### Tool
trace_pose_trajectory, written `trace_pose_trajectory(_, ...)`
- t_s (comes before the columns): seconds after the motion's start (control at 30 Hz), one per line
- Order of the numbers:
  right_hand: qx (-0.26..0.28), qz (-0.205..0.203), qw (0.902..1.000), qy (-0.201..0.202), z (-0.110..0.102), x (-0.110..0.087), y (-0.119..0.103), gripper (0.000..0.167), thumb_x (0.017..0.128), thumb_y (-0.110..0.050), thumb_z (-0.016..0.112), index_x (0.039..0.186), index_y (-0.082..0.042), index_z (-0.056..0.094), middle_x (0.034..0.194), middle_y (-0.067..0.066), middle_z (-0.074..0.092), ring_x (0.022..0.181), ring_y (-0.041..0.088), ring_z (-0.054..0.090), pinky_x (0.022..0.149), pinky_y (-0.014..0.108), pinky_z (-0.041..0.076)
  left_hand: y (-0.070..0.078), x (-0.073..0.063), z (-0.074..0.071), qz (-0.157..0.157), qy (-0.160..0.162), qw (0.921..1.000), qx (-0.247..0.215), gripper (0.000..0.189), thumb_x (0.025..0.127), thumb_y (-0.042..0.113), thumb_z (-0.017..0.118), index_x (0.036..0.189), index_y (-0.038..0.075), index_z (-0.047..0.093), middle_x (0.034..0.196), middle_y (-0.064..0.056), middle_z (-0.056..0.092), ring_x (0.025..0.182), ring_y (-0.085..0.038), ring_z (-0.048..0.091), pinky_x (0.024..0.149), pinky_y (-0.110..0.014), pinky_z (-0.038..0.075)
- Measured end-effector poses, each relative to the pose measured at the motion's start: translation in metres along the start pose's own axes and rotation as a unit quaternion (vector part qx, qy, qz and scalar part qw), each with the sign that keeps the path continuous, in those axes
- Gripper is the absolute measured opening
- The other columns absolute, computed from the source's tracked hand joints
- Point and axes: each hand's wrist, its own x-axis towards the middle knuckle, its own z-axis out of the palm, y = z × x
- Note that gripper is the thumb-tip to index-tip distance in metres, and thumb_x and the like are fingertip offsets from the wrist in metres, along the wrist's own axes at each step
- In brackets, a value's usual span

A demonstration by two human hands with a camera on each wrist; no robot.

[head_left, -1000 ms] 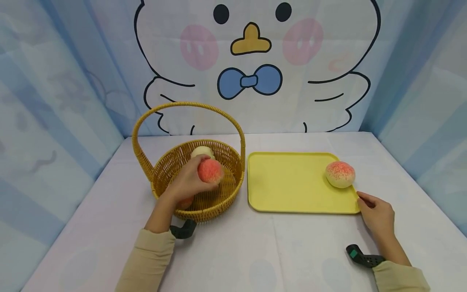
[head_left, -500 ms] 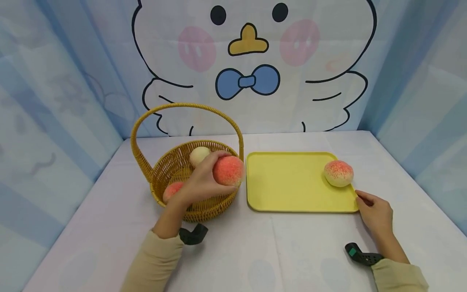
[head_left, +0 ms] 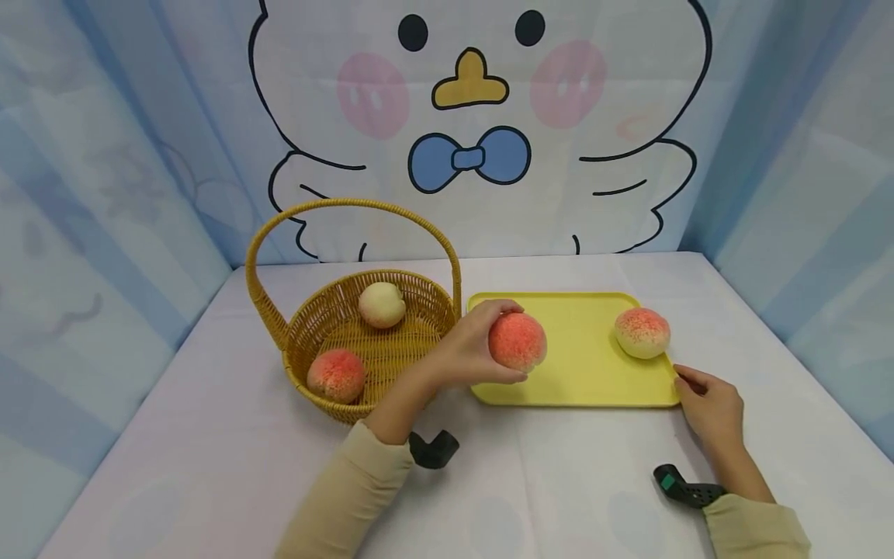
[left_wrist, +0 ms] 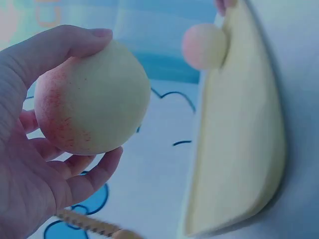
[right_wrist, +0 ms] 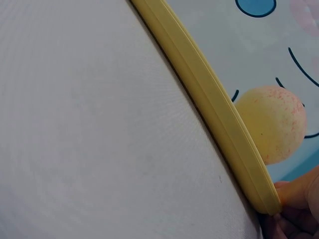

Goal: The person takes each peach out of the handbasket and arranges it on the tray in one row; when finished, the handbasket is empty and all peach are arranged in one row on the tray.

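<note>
My left hand grips a red-pink peach above the left part of a yellow tray. In the left wrist view, thumb and fingers curve round this peach, whose pale side faces the camera. My right hand pinches the tray's near right corner; the right wrist view has its fingertips at the tray rim. Another peach, speckled red over cream, sits at the tray's right end. Two peaches lie in the wicker basket: a reddish one in front, a pale one behind.
The basket's tall arched handle rises left of the tray. A white cloth covers the table, with a printed curtain at the back and sides. Each wrist carries a black device, such as the right one.
My left hand has carried its peach up out of the basket and rightward over the tray, uncovering the two peaches left inside. The right hand keeps its place at the tray's corner.
</note>
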Motion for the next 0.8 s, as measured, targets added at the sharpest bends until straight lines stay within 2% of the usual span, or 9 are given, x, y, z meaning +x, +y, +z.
trace_pose_trajectory(0.13,0.003,-0.004,1.0,-0.001,0.0,0.0,-0.001,0.037,0.094,-0.012,0.045,0.125,0.008,0.051,0.119,0.028,0.052,0.105,0.037,0.048,0.077,0.041,0.043,-0.006,0.004,0.018,-0.014,-0.01,0.9998,-0.013,0.074,0.063,0.019,0.084,0.125,0.008,0.044,0.118,-0.004,0.047,0.105,-0.013,0.048,0.081,-0.023,0.045)
trace_pose_trajectory(0.27,0.003,-0.002,1.0,-0.006,0.0,0.0,-0.003,0.037,0.095,-0.014,0.045,0.125,0.007,0.051,0.12,0.028,0.052,0.103,0.035,0.048,0.071,0.031,0.043,-0.013,0.006,0.029,-0.028,-0.004,0.9994,-0.018,0.074,0.064,0.018,0.084,0.125,0.007,0.044,0.118,-0.004,0.048,0.105,-0.013,0.048,0.081,-0.023,0.045)
trace_pose_trajectory(0.43,0.002,-0.001,1.0,-0.006,0.0,-0.001,-0.003,0.037,0.095,-0.014,0.045,0.125,0.007,0.051,0.12,0.026,0.052,0.101,0.033,0.049,0.065,0.021,0.039,-0.02,0.006,0.036,-0.038,0.005,0.9992,-0.005,0.073,0.063,0.018,0.084,0.124,0.007,0.046,0.118,-0.005,0.049,0.105,-0.014,0.049,0.082,-0.024,0.045)
trace_pose_trajectory(0.63,0.0,-0.014,0.9999,-0.002,-0.003,-0.001,-0.002,0.037,0.094,-0.013,0.046,0.124,0.008,0.052,0.119,0.028,0.053,0.102,0.034,0.049,0.065,0.023,0.039,-0.026,0.006,0.042,-0.055,0.009,0.9984,0.007,0.072,0.063,0.019,0.084,0.124,0.007,0.046,0.115,-0.004,0.05,0.103,-0.013,0.05,0.082,-0.024,0.045)
trace_pose_trajectory(0.8,0.0,-0.008,1.0,-0.003,-0.003,-0.003,-0.003,0.036,0.094,-0.013,0.046,0.124,0.008,0.052,0.119,0.027,0.053,0.102,0.034,0.049,0.065,0.022,0.039,-0.034,0.006,0.047,-0.059,0.002,0.998,0.02,0.071,0.064,0.021,0.083,0.123,0.006,0.047,0.113,-0.005,0.051,0.101,-0.014,0.051,0.081,-0.024,0.045)
